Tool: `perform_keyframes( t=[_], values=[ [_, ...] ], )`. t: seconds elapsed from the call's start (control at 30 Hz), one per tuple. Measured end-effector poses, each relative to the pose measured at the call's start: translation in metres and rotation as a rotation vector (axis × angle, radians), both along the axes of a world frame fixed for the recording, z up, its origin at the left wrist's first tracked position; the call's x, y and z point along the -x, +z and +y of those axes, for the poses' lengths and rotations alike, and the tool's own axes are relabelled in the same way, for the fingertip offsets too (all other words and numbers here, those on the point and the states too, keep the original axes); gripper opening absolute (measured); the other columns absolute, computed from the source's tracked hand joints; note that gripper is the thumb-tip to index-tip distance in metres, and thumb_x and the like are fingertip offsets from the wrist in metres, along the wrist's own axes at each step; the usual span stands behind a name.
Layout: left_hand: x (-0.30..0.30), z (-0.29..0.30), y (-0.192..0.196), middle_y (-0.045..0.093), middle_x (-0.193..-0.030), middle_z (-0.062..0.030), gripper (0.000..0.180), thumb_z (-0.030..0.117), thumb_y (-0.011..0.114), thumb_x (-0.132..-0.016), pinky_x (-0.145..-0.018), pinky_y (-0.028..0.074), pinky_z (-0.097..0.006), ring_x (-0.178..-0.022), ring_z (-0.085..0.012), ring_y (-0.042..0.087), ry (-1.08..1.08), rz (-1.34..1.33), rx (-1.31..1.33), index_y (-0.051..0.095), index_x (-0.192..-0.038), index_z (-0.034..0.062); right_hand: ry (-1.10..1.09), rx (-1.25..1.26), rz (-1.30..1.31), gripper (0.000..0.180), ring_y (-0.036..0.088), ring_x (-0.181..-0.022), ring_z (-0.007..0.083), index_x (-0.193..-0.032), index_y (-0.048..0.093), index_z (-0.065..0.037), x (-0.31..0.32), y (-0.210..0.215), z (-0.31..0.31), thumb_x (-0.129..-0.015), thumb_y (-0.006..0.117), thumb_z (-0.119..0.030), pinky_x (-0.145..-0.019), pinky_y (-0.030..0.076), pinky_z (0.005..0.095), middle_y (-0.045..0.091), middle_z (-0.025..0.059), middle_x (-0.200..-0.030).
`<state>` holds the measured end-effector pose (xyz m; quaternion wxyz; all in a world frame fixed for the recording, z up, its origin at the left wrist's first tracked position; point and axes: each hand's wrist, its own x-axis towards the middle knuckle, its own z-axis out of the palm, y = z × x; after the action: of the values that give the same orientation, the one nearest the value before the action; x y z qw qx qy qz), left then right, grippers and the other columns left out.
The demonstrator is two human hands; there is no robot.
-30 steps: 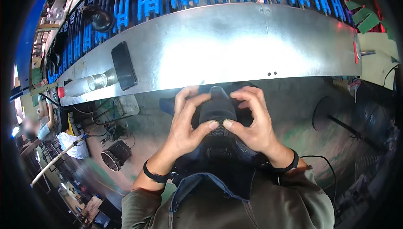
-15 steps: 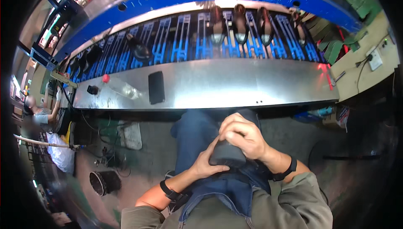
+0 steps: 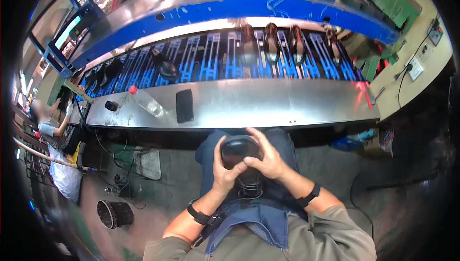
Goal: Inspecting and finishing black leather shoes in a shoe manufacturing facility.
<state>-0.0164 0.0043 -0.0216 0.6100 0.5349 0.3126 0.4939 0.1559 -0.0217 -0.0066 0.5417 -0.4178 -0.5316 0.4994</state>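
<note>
A black shoe (image 3: 238, 150) stands toe-up on my lap, over a blue denim apron. My left hand (image 3: 223, 171) grips its left side with the thumb pressed on the upper. My right hand (image 3: 266, 158) wraps the right side, fingers curled over the toe. Both wrists carry dark bands. The shoe's lower part is hidden between my hands.
A steel bench edge (image 3: 268, 104) runs in front of me with a black phone (image 3: 184, 105) and a clear bottle (image 3: 146, 102) on it. Behind it a conveyor with blue racks (image 3: 211, 62) carries several dark shoes (image 3: 271, 43). Another person (image 3: 50, 127) sits far left. A black bucket (image 3: 114, 213) stands on the floor.
The view has tilted up, so the conveyor and its shoes show more. My hands have shifted on the shoe, the right one now over its toe.
</note>
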Motion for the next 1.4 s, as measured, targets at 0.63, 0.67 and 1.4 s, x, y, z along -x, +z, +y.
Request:
perform_keyframes(
  t=[0.63, 0.67, 1.4],
  values=[
    [-0.035, 0.064, -0.026, 0.067, -0.122, -0.0112, 0.048, 0.012, 0.073, -0.09, -0.097, 0.049, -0.03, -0.112, -0.0164, 0.062, 0.028, 0.319, -0.002, 0.058, -0.133, -0.0034, -0.296, 0.015, -0.119, 0.059, 0.058, -0.125, 0.0261, -0.143, 0.05, -0.001, -0.013, -0.056, 0.044, -0.097, 0.065, -0.035, -0.107, 0.043, 0.0351, 0.061, 0.0178, -0.133],
    [-0.038, 0.066, -0.029, 0.067, -0.122, -0.011, 0.047, 0.011, 0.072, -0.09, -0.096, 0.049, -0.03, -0.111, -0.0159, 0.062, 0.043, 0.331, -0.011, 0.058, -0.133, -0.0029, -0.292, 0.05, -0.125, 0.058, 0.06, -0.123, 0.0259, -0.142, 0.051, -0.001, -0.016, -0.056, 0.047, -0.097, 0.066, -0.035, -0.105, 0.045, 0.0351, 0.062, 0.0179, -0.132],
    [0.014, -0.002, -0.047, 0.061, -0.121, -0.0149, 0.055, 0.016, 0.081, -0.081, -0.083, 0.057, -0.034, -0.103, -0.023, 0.063, -0.309, 0.775, -0.046, 0.056, -0.127, 0.0007, -0.404, 0.197, -0.181, 0.048, 0.063, -0.107, 0.0207, -0.113, 0.066, 0.005, -0.137, -0.019, -0.056, -0.105, 0.035, -0.03, -0.098, 0.046, 0.0328, 0.069, 0.0134, -0.109]
  ],
)
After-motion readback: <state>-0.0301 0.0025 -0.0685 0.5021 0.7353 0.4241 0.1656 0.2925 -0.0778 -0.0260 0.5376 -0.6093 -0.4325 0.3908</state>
